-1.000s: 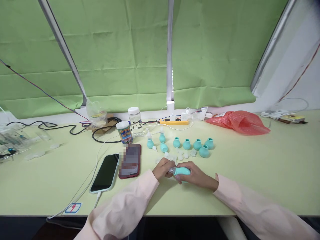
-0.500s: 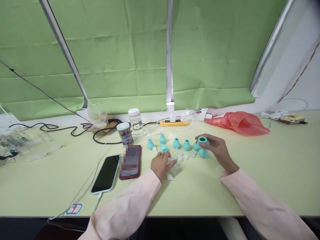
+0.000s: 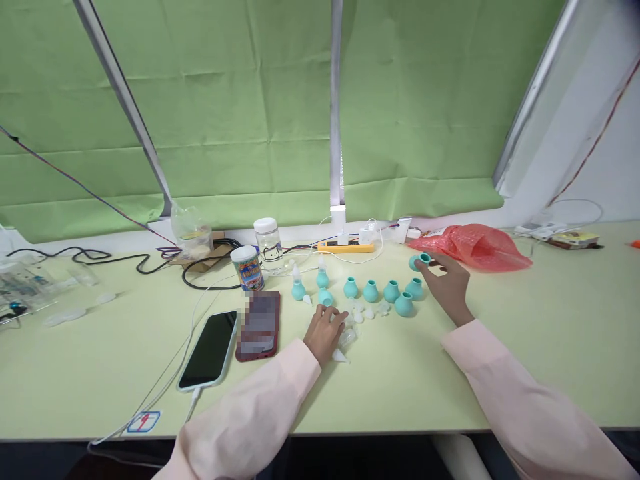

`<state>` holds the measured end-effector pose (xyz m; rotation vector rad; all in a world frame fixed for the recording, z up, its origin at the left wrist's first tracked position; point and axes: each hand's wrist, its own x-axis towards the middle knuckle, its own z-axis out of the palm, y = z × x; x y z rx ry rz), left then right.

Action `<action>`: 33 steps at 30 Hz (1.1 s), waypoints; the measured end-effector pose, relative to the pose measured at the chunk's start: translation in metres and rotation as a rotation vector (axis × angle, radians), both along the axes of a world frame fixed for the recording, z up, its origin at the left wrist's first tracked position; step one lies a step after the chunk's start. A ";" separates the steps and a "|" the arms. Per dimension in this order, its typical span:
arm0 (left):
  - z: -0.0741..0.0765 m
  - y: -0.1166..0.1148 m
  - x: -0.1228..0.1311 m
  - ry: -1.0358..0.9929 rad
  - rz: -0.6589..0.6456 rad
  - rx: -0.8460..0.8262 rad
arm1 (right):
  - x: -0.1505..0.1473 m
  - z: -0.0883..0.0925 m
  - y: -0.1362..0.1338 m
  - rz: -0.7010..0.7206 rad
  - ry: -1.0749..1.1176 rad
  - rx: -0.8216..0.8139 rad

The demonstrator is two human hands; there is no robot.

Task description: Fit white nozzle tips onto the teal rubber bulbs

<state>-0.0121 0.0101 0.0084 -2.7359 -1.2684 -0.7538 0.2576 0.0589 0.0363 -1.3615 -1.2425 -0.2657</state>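
My right hand is closed on a teal rubber bulb, lifted above the table with its round mouth showing. Beneath it stand several other teal bulbs in an uneven row, mouths up. My left hand rests on the table, fingers loosely bent and apart, close to small clear plastic pieces. Just beyond its fingertips another bulb lies tipped over. Two bulbs with clear nozzles fitted, one a nasal aspirator, stand farther back. White tips are scattered between the hands.
Left of my hands lie a red-cased phone and a charging phone. A printed canister and a lidded clear jar stand behind. A yellow power strip and red bubble wrap lie along the wall.
My right hand has moved up and right with the bulb, away from the row, uncovering the standing bulbs. My left hand stays in nearly the same place, its thumb drawn in slightly.
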 end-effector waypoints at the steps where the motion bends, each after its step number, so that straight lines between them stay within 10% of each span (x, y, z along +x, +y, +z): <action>1: 0.001 -0.001 0.000 0.002 0.005 0.004 | -0.001 -0.005 0.004 0.030 0.012 -0.012; 8: 0.006 -0.001 -0.004 -0.004 0.066 0.071 | 0.008 -0.038 0.030 0.118 -0.072 -0.303; 16: 0.041 0.040 -0.026 -0.059 0.447 0.325 | 0.008 -0.048 0.037 0.213 -0.226 -0.317; 20: 0.040 0.059 -0.032 0.007 0.591 0.195 | 0.009 -0.050 0.037 0.217 -0.248 -0.361; 25: 0.037 0.069 -0.044 -0.001 0.579 -0.042 | 0.009 -0.046 0.037 0.161 -0.253 -0.312; 33: 0.049 0.045 -0.040 -0.514 0.261 0.204 | -0.022 -0.009 0.001 0.100 -0.174 0.250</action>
